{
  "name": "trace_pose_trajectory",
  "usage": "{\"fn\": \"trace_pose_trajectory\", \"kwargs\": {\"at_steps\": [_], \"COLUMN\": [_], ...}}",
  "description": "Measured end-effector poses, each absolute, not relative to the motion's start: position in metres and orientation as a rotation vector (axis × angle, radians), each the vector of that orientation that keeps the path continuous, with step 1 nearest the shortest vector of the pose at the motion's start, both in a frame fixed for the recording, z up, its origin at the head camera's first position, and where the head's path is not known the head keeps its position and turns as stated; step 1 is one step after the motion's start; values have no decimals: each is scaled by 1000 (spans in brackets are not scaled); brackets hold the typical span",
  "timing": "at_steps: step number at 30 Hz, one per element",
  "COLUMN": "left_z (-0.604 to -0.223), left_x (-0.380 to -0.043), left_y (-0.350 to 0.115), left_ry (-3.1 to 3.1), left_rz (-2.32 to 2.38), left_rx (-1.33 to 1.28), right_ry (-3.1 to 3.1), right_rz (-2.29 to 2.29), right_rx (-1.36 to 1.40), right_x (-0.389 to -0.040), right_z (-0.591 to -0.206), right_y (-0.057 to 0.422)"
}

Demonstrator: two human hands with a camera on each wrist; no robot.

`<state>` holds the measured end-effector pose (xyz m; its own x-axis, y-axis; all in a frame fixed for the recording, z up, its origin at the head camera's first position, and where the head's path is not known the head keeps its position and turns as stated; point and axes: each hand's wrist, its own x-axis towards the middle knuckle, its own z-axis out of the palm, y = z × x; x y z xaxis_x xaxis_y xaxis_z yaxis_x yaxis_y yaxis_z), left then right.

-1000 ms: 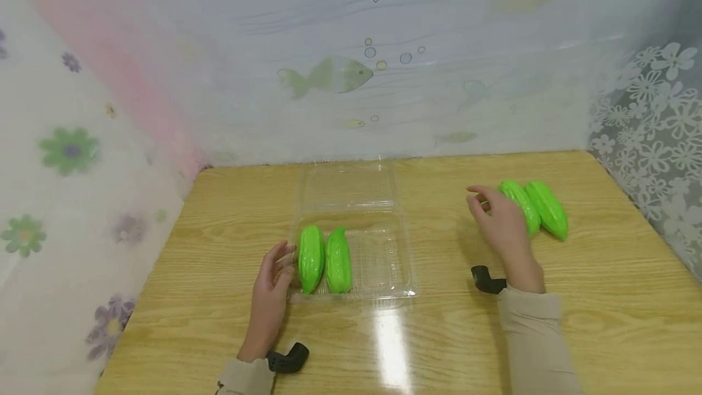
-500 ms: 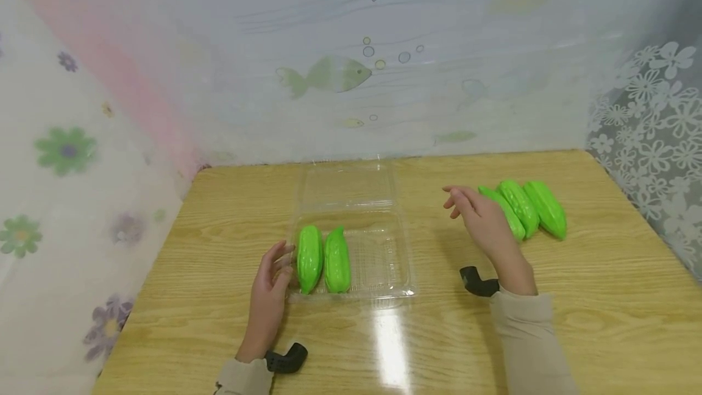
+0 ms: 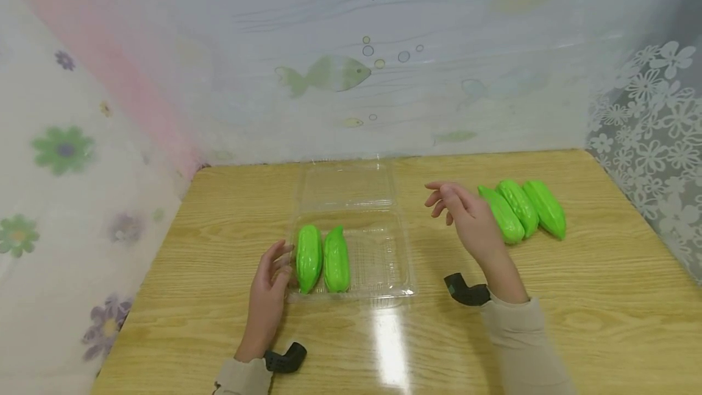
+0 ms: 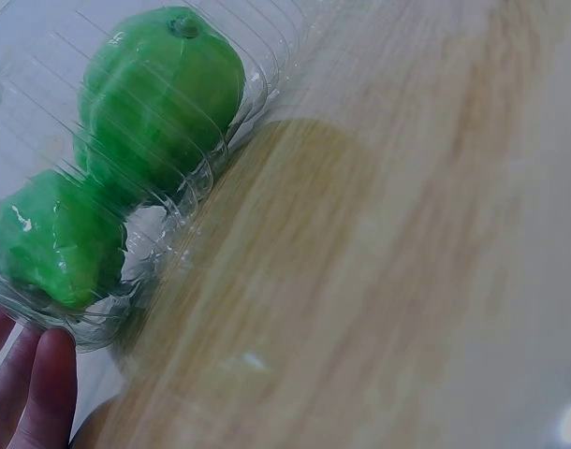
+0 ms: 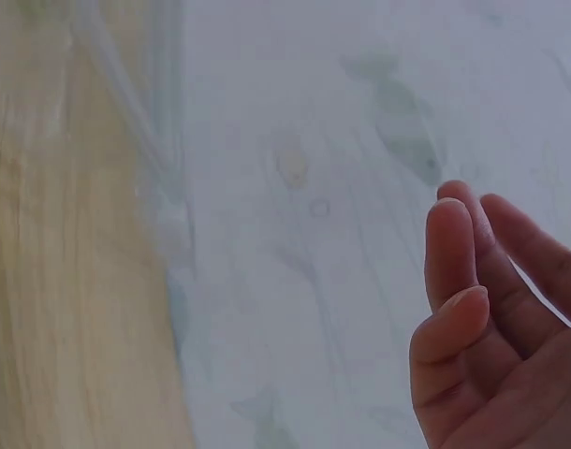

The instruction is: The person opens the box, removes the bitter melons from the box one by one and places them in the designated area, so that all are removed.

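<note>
A clear plastic clamshell box point(image 3: 378, 261) lies with its lid point(image 3: 348, 186) folded back. Two glossy green, ribbed, gourd-like pieces fill its left half: an outer gourd point(image 3: 309, 259) and an inner gourd point(image 3: 337, 261). My left hand point(image 3: 267, 291) rests at the box's left side, and in the left wrist view its fingertips point(image 4: 56, 369) touch the wall. To the right of the box my right hand point(image 3: 468, 224) is raised above the table, fingers loosely bent, holding nothing. Just beyond it three similar green gourds point(image 3: 502, 215) lie side by side.
The wood-grain table point(image 3: 208, 328) backs onto a fish-printed curtain point(image 3: 340, 75). Flowered sheeting point(image 3: 66, 151) hangs at the left, and a white-flower panel point(image 3: 658, 133) stands at the right. Black wrist mounts point(image 3: 466, 290) stick out inward from both wrists.
My right hand has moved left, away from the three gourds, and uncovered the leftmost one. The left hand and the box's contents have stayed put.
</note>
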<state>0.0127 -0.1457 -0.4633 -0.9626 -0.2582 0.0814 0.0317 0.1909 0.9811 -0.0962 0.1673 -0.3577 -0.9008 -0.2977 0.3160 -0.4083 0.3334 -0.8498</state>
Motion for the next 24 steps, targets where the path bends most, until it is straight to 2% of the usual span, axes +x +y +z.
{"fn": "trace_pose_trajectory", "kwargs": {"at_steps": [7,15,24], "left_z": [-464,-485,-484], "left_x": [25,23,24], "left_y": [-136,-143,-143], "left_ry": [-2215,-2237,-2254], "left_rz": [-1834,-1799,-1799], "left_rx": [242,219,243], "right_ry": [-2532,-2398,-2480], "right_rz": [1705,2023,2040], "right_rx": [781,921,881], "right_x": [-73,-76,-56], "right_z": [-348,-372,-365], "right_y": [147,134,109]}}
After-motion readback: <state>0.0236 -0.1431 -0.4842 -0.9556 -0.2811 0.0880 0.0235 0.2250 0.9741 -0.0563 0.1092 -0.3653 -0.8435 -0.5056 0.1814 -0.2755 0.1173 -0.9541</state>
